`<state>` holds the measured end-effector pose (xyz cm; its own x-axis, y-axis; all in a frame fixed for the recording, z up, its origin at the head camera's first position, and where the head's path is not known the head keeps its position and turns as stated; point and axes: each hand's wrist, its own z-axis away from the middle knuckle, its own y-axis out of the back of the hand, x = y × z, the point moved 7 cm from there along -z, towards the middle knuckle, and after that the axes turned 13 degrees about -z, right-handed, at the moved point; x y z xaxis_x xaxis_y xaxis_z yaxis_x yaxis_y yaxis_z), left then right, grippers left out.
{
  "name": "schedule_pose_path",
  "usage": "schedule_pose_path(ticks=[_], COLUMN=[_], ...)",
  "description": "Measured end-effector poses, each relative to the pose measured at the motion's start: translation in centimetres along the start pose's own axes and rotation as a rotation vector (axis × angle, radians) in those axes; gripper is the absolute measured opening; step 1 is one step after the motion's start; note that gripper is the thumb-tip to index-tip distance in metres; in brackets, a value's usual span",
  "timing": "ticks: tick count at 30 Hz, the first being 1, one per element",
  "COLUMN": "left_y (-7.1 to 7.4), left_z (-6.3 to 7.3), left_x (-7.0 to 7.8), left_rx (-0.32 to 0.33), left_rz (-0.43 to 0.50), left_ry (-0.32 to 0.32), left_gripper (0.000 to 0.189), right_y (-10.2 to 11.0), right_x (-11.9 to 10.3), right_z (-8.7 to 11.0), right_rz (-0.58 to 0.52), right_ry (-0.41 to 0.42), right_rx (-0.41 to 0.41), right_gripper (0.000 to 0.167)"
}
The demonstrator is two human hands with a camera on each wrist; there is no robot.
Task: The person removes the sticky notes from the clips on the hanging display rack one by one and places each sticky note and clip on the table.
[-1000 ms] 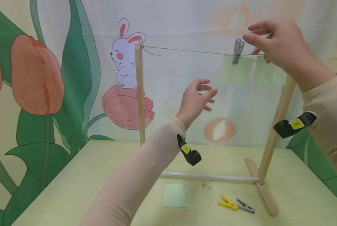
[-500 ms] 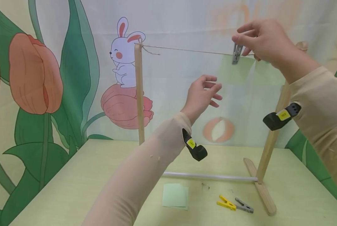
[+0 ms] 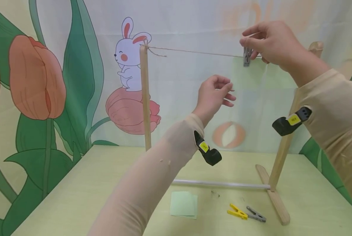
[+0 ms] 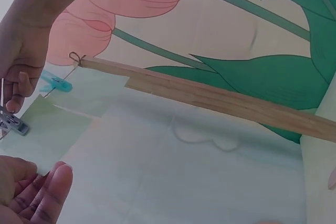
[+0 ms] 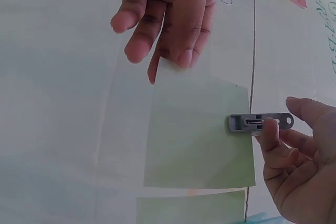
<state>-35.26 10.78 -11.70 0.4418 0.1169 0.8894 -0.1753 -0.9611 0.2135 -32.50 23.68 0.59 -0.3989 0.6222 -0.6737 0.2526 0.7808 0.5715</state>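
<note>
A light green paper sheet (image 3: 251, 77) hangs from the twine (image 3: 193, 51), held by a grey clothespin (image 3: 246, 59). My left hand (image 3: 213, 93) is at the sheet's lower corner; in the right wrist view its thumb and fingers pinch that corner. Beside the clothespin is my right hand (image 3: 277, 46). In the right wrist view its thumb stands apart from the clothespin, and one fingertip overlaps the handle; whether it touches cannot be told. A second green sheet (image 4: 86, 90) hangs alongside, with a blue clothespin (image 4: 56, 82) at its top.
A wooden frame with a left post (image 3: 145, 98) and right post (image 3: 282, 157) carries the twine. A white rod (image 3: 220, 183) crosses at its base. On the table (image 3: 66, 196) lie a stack of green sheets (image 3: 182, 204), a yellow clothespin (image 3: 238, 211) and another grey clothespin (image 3: 256, 214).
My right hand has moved left to the clothespin on the twine. The left hand has risen slightly to the right, and its fingers have drawn together at the sheet's corner.
</note>
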Motion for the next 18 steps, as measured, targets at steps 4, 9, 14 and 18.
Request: schedule_pose_path(ticks=[4, 9, 14, 18], left_y=[-0.15, -0.34, -0.22, -0.14], left_z=[0.11, 0.23, 0.25, 0.19], left_x=[0.16, 0.35, 0.19, 0.01], left_rx=[-0.004, -0.017, 0.000, 0.011], left_rz=[-0.011, -0.020, -0.035, -0.040], left_ry=[0.006, 0.002, 0.003, 0.005], left_gripper=[0.015, 0.014, 0.012, 0.012], right_y=[-0.29, -0.08, 0.25, 0.55], right_x=[-0.17, -0.15, 0.21, 0.58], right_z=[0.18, 0.57, 0.68, 0.62], right_rz=[0.003, 0.009, 0.027, 0.054], right_ry=[0.006, 0.022, 0.004, -0.013], right_rx=[-0.006, -0.006, -0.017, -0.017], right_gripper=[0.048, 0.046, 0.047, 0.046])
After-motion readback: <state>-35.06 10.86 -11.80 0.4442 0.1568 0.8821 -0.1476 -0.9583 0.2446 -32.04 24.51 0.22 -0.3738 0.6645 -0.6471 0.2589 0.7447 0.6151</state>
